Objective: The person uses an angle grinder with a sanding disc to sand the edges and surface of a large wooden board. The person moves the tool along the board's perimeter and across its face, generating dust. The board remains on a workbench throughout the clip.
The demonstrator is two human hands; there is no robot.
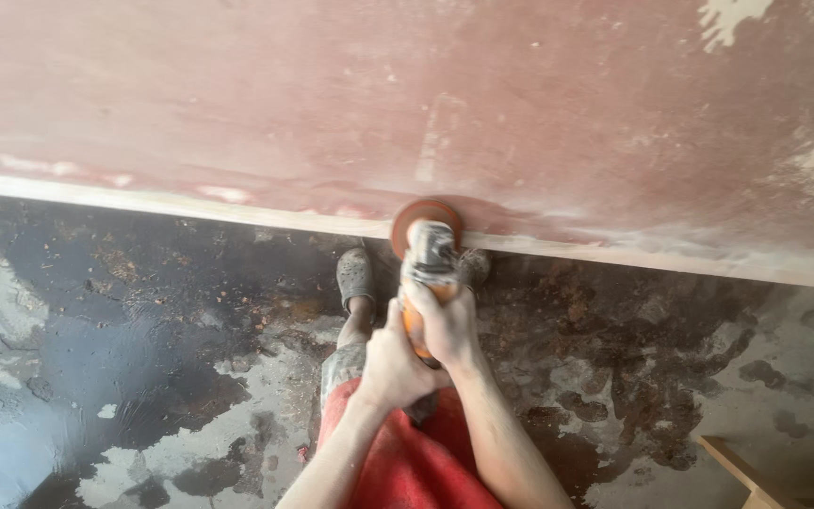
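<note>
Both of my hands grip an orange and grey angle grinder [429, 259]. My left hand [394, 360] wraps its rear end, and my right hand [447, 320] clasps the body just ahead of it. The tool's round reddish sanding disc [426, 215] presses against the lower edge of a large reddish-brown board [407, 104] that fills the upper half of the view. Pale bare patches show on the board at the right.
Below the board lies a stained concrete floor [143, 358] with dark wet patches and scattered wood dust. My grey shoe [354, 276] and red shorts [407, 467] are under the tool. A pale wooden piece [746, 471] sits at the bottom right.
</note>
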